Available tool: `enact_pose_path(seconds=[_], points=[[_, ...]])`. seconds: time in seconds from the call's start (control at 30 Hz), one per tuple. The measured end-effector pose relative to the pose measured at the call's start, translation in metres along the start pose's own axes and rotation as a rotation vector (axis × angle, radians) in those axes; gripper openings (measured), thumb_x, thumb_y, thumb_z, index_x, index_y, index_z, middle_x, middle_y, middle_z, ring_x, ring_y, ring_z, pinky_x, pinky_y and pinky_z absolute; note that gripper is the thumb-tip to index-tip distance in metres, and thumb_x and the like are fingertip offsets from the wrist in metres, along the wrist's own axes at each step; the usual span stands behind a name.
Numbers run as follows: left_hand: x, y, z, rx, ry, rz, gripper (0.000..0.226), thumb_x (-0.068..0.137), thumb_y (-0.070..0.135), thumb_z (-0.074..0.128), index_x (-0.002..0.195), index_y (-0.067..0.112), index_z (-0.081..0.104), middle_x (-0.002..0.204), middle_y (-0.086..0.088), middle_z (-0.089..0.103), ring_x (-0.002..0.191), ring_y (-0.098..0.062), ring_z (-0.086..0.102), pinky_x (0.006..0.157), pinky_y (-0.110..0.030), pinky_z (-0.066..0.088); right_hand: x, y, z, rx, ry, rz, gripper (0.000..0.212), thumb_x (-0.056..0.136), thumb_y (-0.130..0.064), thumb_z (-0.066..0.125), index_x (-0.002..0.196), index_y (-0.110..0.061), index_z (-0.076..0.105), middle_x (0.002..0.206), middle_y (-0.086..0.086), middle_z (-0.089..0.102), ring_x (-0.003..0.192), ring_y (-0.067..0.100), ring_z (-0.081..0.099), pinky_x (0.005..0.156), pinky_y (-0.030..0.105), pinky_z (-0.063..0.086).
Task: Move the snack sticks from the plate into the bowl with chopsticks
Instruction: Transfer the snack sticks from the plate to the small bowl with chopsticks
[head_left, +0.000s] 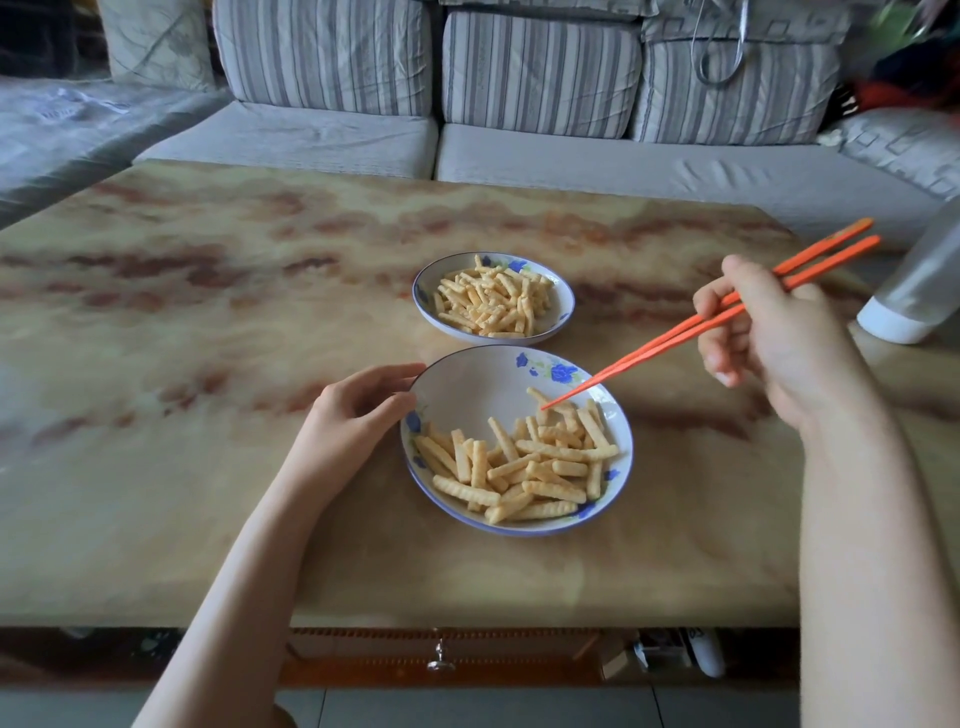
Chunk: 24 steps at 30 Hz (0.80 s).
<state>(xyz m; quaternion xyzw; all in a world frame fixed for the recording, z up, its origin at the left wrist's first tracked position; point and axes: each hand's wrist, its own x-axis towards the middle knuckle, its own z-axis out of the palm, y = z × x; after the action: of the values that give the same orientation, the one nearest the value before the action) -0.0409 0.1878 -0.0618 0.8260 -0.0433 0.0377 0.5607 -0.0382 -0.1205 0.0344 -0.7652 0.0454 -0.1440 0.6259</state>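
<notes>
Two white dishes with blue flowers sit on the table. The near dish (467, 384) holds several ridged yellow snack sticks (524, 465) in its front half. The far dish (561, 301) is heaped with more snack sticks (491, 301). My left hand (358, 410) grips the near dish's left rim. My right hand (763, 338) holds orange chopsticks (670, 338); their tips touch the sticks at the back right of the near dish. Which dish is the plate and which the bowl I cannot tell.
The marbled brown table (208, 364) reaches to a striped grey sofa (540, 78) behind it. A white and clear container (919, 291) stands at the right edge. A drawer with a metal knob (440, 657) sits under the front edge.
</notes>
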Motion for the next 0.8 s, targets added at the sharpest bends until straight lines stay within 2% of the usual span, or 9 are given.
enact_pose_path(seconds=[0.2,0.4,0.8], points=[[0.0,0.0,0.0,-0.01,-0.002,0.0,0.036,0.075,0.032,0.058,0.108,0.039,0.07,0.103,0.015,0.073,0.098,-0.002,0.067,0.097,-0.038,0.051,0.003,0.003,0.01,0.211,0.147,-0.024,0.039,0.101,-0.023,0.035,0.066,-0.012,0.049,0.036,-0.001,0.046,0.031,0.015,0.039,0.035,0.018,0.028],[-0.001,0.002,0.001,-0.019,-0.005,0.002,0.037,0.075,0.028,0.057,0.108,0.036,0.071,0.101,0.017,0.073,0.096,0.002,0.067,0.095,-0.032,0.052,0.008,0.007,0.038,0.364,0.279,-0.063,0.04,0.101,-0.02,0.034,0.064,-0.011,0.048,0.037,-0.003,0.048,0.03,0.016,0.04,0.037,0.02,0.029],[-0.001,0.003,0.001,-0.011,-0.005,0.014,0.036,0.075,0.028,0.056,0.108,0.035,0.071,0.101,0.019,0.073,0.096,0.005,0.065,0.092,-0.025,0.051,0.016,0.025,0.077,0.295,0.238,-0.109,0.043,0.104,-0.026,0.031,0.069,-0.011,0.053,0.039,0.001,0.053,0.034,0.018,0.045,0.039,0.02,0.034]])
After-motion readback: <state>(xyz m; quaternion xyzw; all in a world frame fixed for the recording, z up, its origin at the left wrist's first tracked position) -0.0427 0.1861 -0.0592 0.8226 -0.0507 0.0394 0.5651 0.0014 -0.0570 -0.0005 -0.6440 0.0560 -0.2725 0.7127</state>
